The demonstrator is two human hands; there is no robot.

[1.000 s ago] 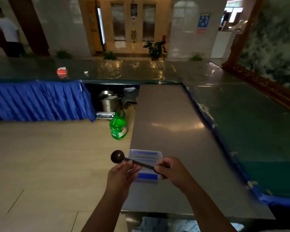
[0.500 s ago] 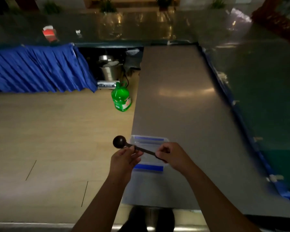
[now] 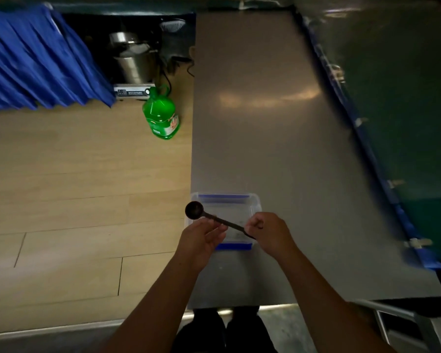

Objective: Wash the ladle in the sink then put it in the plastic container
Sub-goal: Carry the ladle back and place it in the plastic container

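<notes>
Both-handed, the ladle (image 3: 215,219) is gripped level — bowl left, handle right — over the container (image 3: 255,203).

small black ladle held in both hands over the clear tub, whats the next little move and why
Probably lower it straight down and let go. The small black ladle is pinched by the left hand and right hand directly above the open clear plastic container with blue clips on the grey metal counter.

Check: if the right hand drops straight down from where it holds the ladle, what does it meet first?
Probably the plastic container: the right hand holds the ladle over its near right corner. The height above it is unclear, and it could land on the rim or the steel counter beside it.
</notes>
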